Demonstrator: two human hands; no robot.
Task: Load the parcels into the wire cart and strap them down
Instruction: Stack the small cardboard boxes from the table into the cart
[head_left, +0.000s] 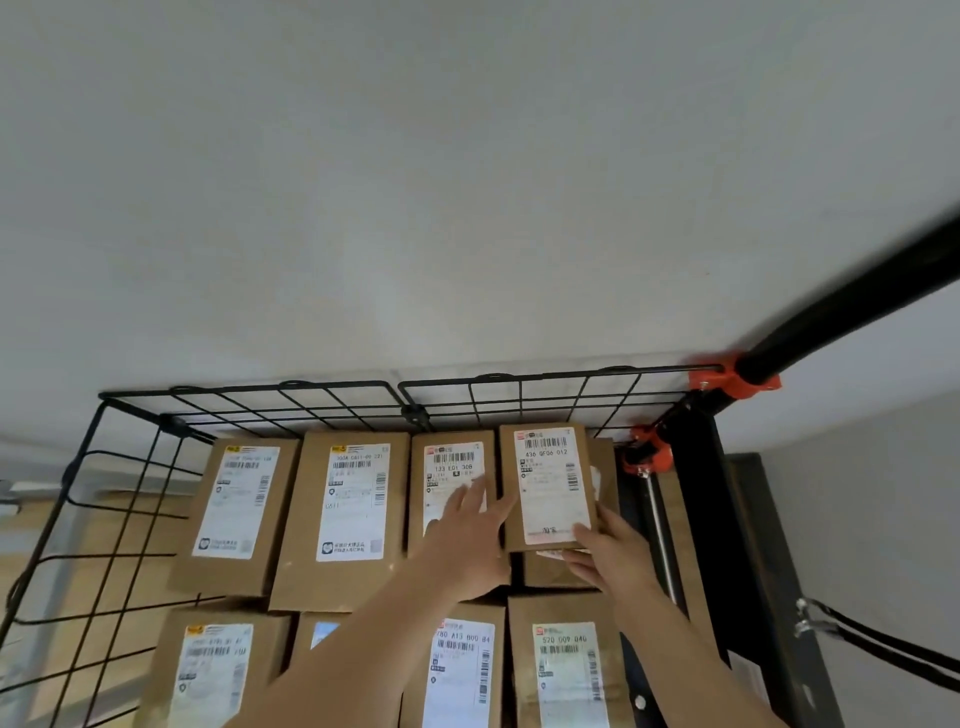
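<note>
Your left hand (467, 540) reaches in from the near side of the black wire cart (414, 413), forearm slanting up over the near row. Its grip is slack: the fingers are straight and spread, lying flat on the white label of the brown cardboard parcel marked "133 E01 308" (452, 462), and it has hold of nothing. Its forefinger side touches the left side of the brown cardboard parcel marked "436 QF06 012" (550, 483).

Your right hand (615, 558) comes in beside the cart's right side. Its grip is closed on the near right corner of the "436 QF06 012" parcel, thumb on top by the label and fingers curled beneath the near edge. That parcel sits in the cart's far right corner, raised above its neighbours, over a lower brown box (550, 574) whose near end shows under it.

In the near row, the brown parcel labelled "520 009 040" (566, 665) lies by the right side. Next to it, the brown parcel whose label begins "780 A13" (462, 670) is partly under your left forearm. All labels carry barcodes; the smaller print is too blurred to read.

A black webbing strap with a metal hook (883, 644) hangs outside the cart's right side, apart from the parcels.
</note>
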